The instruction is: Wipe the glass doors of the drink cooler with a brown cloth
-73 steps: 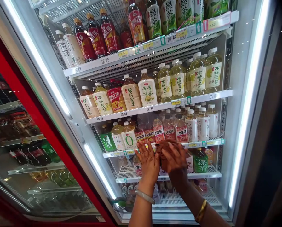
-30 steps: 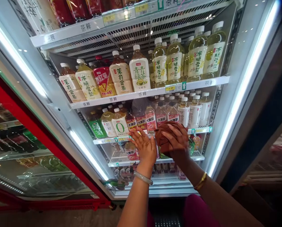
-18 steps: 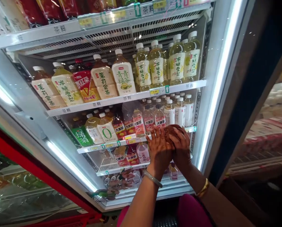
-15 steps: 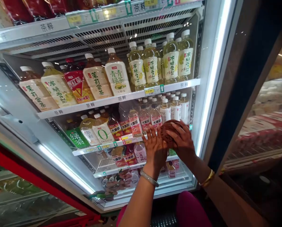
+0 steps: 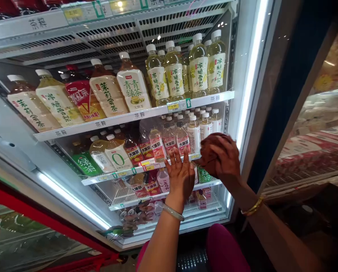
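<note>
A brown cloth [image 5: 210, 151] is bunched up in my right hand [image 5: 227, 160], in front of the right end of the cooler's middle shelf. To the left of it, my left hand [image 5: 180, 175] has its fingers spread and holds nothing. Its fingertips are at or near the front edge of the middle shelf [image 5: 154, 166], below pink-labelled bottles [image 5: 182, 139]. White-capped bottles with white labels [image 5: 193, 134] stand just behind and left of the cloth. Whether the left fingertips touch the shelf edge cannot be made out.
Larger tea bottles [image 5: 133, 88] and pear drink bottles [image 5: 198, 70] line the upper shelf [image 5: 101, 123]. A green-labelled bottle [image 5: 205, 174] stands on a lower shelf. A lit door frame [image 5: 249, 87] runs down the right side, and a red-edged freezer [image 5: 44, 215] is at lower left.
My right hand has moved right with the cloth, away from my left hand. My left hand has come off the cloth and shifted slightly left. The view has shifted a little.
</note>
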### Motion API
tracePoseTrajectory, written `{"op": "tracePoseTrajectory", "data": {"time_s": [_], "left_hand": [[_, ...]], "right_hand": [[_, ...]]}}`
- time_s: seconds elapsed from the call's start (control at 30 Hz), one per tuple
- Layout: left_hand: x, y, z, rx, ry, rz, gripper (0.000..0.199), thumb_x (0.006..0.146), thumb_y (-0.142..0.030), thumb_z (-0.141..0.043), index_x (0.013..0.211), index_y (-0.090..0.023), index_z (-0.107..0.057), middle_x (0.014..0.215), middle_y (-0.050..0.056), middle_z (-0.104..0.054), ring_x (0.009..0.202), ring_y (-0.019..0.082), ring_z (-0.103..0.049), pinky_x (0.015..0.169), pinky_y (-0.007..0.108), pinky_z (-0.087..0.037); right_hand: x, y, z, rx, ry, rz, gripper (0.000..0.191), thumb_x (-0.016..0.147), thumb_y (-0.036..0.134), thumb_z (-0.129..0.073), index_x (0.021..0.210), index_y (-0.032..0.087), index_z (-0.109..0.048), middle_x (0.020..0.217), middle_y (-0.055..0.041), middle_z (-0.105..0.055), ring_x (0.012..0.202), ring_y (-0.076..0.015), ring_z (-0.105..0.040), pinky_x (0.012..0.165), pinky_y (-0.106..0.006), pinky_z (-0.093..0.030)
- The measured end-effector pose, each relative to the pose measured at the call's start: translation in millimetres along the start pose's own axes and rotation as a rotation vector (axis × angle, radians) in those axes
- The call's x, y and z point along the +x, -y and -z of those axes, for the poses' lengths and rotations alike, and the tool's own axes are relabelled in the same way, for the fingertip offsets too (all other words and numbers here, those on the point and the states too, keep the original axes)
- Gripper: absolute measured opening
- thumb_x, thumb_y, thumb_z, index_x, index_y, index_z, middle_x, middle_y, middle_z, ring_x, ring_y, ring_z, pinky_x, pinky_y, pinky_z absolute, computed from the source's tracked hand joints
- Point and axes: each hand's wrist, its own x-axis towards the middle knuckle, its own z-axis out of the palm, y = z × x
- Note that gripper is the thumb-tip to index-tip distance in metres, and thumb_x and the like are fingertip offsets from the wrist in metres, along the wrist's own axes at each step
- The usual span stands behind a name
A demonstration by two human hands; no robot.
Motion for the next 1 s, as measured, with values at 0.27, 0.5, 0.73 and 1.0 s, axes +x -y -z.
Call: {"op": "tracePoseTrajectory", "data": {"time_s": [0.27,0.5,0.73,1.0], "left_hand": [[-3.8,7.3,7.1,-0.038,-0.016,-0.055,0.078,0.098,-0.018,-0.045,0.169,-0.014,-0.012,0.176,0.012,-0.012,0.164,0.029,-0.004,0.134,0.058,-0.005],[-5.9,32.6,42.4,-0.013,0.079,-0.141,0.069,0.102,-0.024,-0.039,0.168,-0.019,-0.02,0.175,0.007,-0.021,0.165,0.022,-0.009,0.135,0.055,-0.004],[-7.1,65.7,71.8,0.023,0.018,-0.136,0.069,0.103,-0.025,-0.038,0.168,-0.013,-0.018,0.176,0.009,-0.02,0.165,0.022,-0.007,0.135,0.051,-0.014],[-13.5,118.0,99.4,0.095,0.015,-0.199,0.077,0.099,-0.025,-0.044,0.169,-0.017,-0.012,0.175,0.007,-0.022,0.164,0.024,-0.012,0.134,0.051,-0.02]], "right_hand": [[-36.2,55.8,-34.8,0.118,0.008,-0.062,0.032,0.093,0.02,-0.061,0.124,0.025,-0.066,0.143,-0.0099,-0.062,0.15,-0.0339,-0.043,0.121,-0.063,-0.042],[-28.1,61.5,-39.7,0.079,-0.046,-0.055,0.032,0.096,0.02,-0.059,0.126,0.023,-0.067,0.146,-0.0134,-0.06,0.151,-0.0348,-0.043,0.125,-0.058,-0.039],[-21.6,122.2,-74.6,0.19,-0.042,-0.019,0.045,0.095,0.016,-0.061,0.139,0.024,-0.062,0.14,-0.0101,-0.066,0.15,-0.0326,-0.045,0.125,-0.059,-0.039],[-15.6,147.2,-90.6,0.181,-0.05,-0.007,0.05,0.092,0.013,-0.065,0.14,0.026,-0.063,0.147,-0.0104,-0.063,0.149,-0.0388,-0.047,0.124,-0.061,-0.041]]}}
